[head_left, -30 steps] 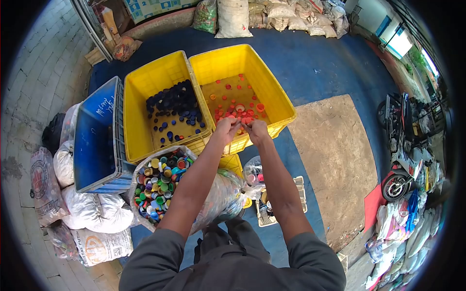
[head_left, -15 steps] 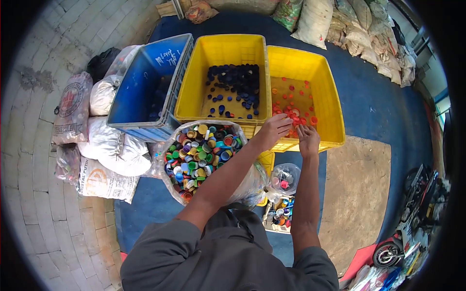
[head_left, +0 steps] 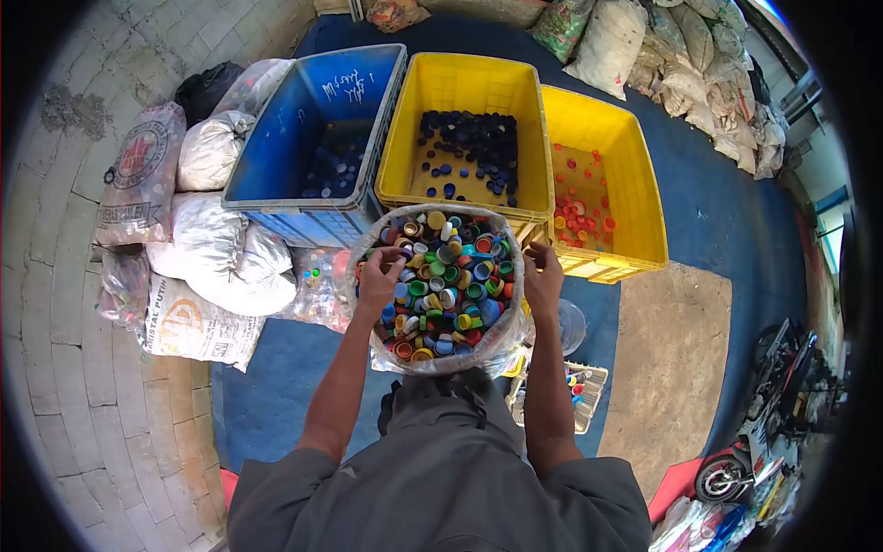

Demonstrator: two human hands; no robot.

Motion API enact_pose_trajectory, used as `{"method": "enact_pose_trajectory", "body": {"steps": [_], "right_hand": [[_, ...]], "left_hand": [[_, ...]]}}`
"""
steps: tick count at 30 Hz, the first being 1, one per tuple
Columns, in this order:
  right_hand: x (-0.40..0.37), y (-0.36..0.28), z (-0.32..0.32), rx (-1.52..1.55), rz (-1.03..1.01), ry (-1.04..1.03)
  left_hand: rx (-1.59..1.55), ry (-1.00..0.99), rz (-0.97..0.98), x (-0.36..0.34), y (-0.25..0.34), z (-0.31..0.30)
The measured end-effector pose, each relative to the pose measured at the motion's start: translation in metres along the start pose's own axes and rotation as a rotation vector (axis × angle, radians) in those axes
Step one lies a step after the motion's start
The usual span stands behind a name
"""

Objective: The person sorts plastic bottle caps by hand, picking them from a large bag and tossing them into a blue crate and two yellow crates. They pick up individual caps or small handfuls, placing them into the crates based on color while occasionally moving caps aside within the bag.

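1. Left hand (head_left: 379,279): fingers bent at open bag (head_left: 504,337)'s left rim; grip unclear.
2. Right hand (head_left: 543,279): half-curled, right rim (hold possibly empty, can't tell).
3. Caps (head_left: 449,287): inside bag, between hands.

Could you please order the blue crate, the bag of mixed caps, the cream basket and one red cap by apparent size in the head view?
1. Blue crate and bag of mixed caps: too alike to rank
2. Cream basket, partly hidden
3. Red cap
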State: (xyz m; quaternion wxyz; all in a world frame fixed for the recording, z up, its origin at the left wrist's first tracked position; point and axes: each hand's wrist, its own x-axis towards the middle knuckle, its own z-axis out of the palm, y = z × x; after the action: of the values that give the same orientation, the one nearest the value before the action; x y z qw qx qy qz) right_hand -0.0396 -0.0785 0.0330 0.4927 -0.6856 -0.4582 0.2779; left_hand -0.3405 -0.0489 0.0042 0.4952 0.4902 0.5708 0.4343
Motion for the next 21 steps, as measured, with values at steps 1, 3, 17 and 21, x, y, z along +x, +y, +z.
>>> {"method": "enact_pose_trajectory", "body": {"steps": [1, 3, 17, 21], "right_hand": [[0.001, -0.008, 0.005, -0.033, -0.014, -0.06], [0.001, -0.008, 0.013, -0.179, -0.094, -0.177], [-0.036, -0.033, 0.062, -0.447, -0.352, -0.327], [-0.035, -0.032, 0.07, -0.476, -0.343, -0.297]], "left_hand": [[0.073, 0.015, 0.028, -0.004, -0.004, -0.003], [0.148, 0.012, 0.053, -0.013, -0.013, -0.007], [0.53, -0.03, 0.324, -0.042, -0.014, -0.025], [0.437, -0.07, 0.222, -0.045, -0.019, -0.031]]}}
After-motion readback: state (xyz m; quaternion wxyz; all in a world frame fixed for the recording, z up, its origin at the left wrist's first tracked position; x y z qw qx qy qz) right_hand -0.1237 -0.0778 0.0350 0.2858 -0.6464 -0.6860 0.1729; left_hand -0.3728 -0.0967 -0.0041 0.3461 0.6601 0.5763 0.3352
